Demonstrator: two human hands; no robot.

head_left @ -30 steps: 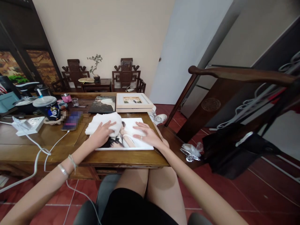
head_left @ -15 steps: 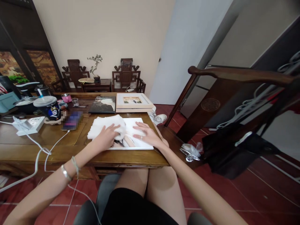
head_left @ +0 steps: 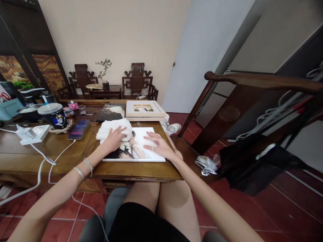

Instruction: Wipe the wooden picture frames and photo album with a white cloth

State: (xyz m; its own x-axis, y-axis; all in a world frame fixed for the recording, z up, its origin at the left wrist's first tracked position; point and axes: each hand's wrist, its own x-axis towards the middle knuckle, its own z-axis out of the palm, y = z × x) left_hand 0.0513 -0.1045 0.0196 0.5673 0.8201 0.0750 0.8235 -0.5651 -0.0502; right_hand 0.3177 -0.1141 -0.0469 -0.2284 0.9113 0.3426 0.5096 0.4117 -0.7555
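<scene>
Since half a second ago your left hand (head_left: 114, 138) has pushed the white cloth (head_left: 114, 129) it clutches up the photo panel (head_left: 141, 148), your flat, empty right hand (head_left: 159, 145) apparently steadying it.

white cloth (head_left: 114, 129) pushed to photo print's (head_left: 141, 148) far-left corner

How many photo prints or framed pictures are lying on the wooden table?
3. One white-edged print lies under both hands, nearest the person. A dark print lies flat beyond the white cloth. A light-framed picture sits beside it at the table's far right. Others may be hidden.
</scene>
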